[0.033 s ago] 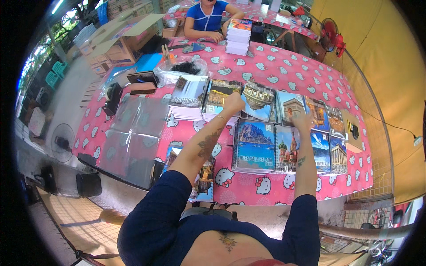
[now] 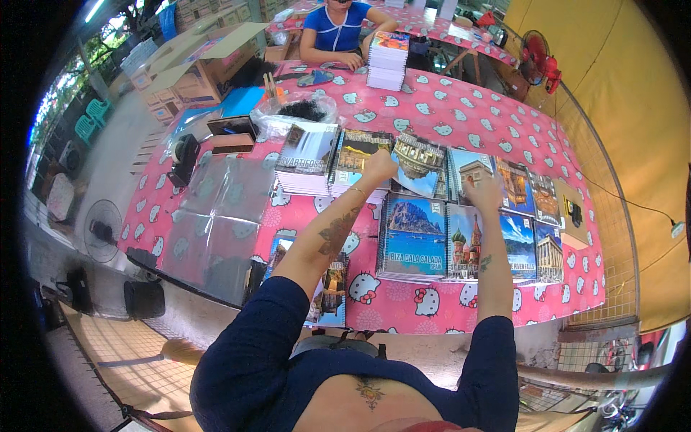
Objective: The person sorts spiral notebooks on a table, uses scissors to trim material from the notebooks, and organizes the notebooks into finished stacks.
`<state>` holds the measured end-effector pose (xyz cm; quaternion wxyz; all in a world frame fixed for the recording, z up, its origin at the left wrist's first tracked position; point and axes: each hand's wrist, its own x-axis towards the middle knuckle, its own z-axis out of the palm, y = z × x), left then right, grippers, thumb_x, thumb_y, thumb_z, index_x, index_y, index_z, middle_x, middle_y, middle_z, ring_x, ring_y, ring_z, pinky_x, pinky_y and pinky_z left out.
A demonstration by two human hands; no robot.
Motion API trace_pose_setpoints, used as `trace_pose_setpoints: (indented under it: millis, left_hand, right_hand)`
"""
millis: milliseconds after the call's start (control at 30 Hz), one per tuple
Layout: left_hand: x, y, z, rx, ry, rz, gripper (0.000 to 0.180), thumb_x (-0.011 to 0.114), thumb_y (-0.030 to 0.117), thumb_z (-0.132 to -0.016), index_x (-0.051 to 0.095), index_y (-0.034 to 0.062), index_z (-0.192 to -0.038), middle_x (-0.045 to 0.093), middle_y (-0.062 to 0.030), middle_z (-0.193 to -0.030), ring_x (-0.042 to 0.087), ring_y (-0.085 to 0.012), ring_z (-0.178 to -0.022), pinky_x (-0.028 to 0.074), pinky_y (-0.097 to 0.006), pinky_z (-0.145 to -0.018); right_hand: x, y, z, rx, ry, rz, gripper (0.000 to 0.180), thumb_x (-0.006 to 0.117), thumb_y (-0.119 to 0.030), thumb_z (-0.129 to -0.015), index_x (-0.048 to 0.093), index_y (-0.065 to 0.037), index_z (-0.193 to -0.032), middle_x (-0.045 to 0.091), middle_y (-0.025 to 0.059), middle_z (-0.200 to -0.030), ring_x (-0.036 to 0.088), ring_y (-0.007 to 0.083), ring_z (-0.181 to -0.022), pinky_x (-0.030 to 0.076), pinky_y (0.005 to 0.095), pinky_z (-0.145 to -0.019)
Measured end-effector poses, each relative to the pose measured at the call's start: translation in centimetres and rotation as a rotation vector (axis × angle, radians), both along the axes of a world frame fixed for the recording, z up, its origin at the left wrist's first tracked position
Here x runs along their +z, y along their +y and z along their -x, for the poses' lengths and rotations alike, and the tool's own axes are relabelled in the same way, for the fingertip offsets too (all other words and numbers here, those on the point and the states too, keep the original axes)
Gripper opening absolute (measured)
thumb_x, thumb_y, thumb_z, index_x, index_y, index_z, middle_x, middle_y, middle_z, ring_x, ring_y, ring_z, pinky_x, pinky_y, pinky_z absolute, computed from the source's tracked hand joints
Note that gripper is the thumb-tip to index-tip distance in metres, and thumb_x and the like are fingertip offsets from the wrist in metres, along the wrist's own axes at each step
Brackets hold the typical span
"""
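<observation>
My left hand (image 2: 379, 165) is closed at the left edge of a tilted spiral notebook (image 2: 421, 167) with a stone building on its cover. That notebook lies askew between a notebook stack with a golden-lit building (image 2: 356, 150) and one with a stone arch (image 2: 473, 171). Over the lower part of the arch cover is my right hand (image 2: 484, 193), its fingers curled; whether something is pinched in them is hidden. In the row nearer me are notebooks with a rocky island (image 2: 415, 227), colourful domes (image 2: 466, 241), a blue sky (image 2: 519, 241) and a columned temple (image 2: 549, 248).
A waterfall-cover stack (image 2: 308, 147) stands at left, beside clear plastic sheets (image 2: 216, 216) and a tape dispenser (image 2: 184, 160). More notebooks (image 2: 332, 295) lie under my left arm. Across the pink tablecloth (image 2: 461, 101) a person in blue (image 2: 337, 32) sits by a tall stack (image 2: 387, 61).
My right hand has shifted slightly left over the arch cover, its fingers more curled. My left hand stays at the tilted notebook's edge.
</observation>
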<state>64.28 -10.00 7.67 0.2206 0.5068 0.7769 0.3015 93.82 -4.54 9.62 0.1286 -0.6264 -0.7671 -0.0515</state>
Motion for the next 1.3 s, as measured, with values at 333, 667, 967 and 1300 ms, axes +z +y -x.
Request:
trace_pose_setpoints:
  millis: [333, 667, 967, 1300]
  left_hand:
    - [11.1, -10.2, 4.6, -0.161, -0.557, -0.833, 0.032, 0.065, 0.014, -0.082, 0.062, 0.0045, -0.112, 0.066, -0.0151, -0.092, 0.064, -0.0298, -0.090, 0.048, -0.039, -0.083]
    - [15.3, -24.9, 16.7, -0.624, -0.420, -0.536, 0.039, 0.056, 0.009, -0.074, 0.061, 0.0054, -0.113, 0.059, -0.0057, -0.103, 0.055, -0.0142, -0.095, 0.045, -0.029, -0.086]
    - [-8.6, -36.6, 15.3, -0.117, -0.140, -0.229, 0.066, 0.068, 0.036, -0.083, 0.043, 0.0001, -0.133, 0.049, -0.0222, -0.129, 0.047, -0.0345, -0.122, 0.036, -0.041, -0.103]
    - [-9.9, -35.3, 12.2, -0.085, -0.451, -0.215, 0.087, 0.062, 0.003, -0.074, 0.019, -0.0008, -0.149, 0.032, -0.0179, -0.150, 0.033, -0.0244, -0.136, 0.029, -0.031, -0.109]
  right_hand:
    - [1.5, -1.4, 2.9, 0.167, 0.346, -0.189, 0.023, 0.053, -0.013, -0.083, 0.064, -0.001, -0.101, 0.067, 0.0225, -0.088, 0.066, 0.0399, -0.084, 0.051, 0.0488, -0.079]
    - [-6.7, -30.3, 14.9, 0.927, 0.573, -0.025, 0.034, 0.056, 0.006, -0.078, 0.065, -0.005, -0.109, 0.062, 0.0133, -0.119, 0.053, 0.0288, -0.116, 0.040, 0.0339, -0.100]
    - [-11.9, -39.7, 15.3, 0.220, 1.423, 0.738, 0.063, 0.053, -0.014, -0.094, 0.023, 0.000, -0.148, 0.029, 0.0173, -0.151, 0.029, 0.0255, -0.139, 0.023, 0.0353, -0.112]
    - [-9.4, -35.4, 20.3, 0.234, 1.659, 0.925, 0.078, 0.061, -0.003, -0.084, 0.019, -0.001, -0.149, 0.037, 0.0139, -0.144, 0.042, 0.0239, -0.126, 0.035, 0.0335, -0.104]
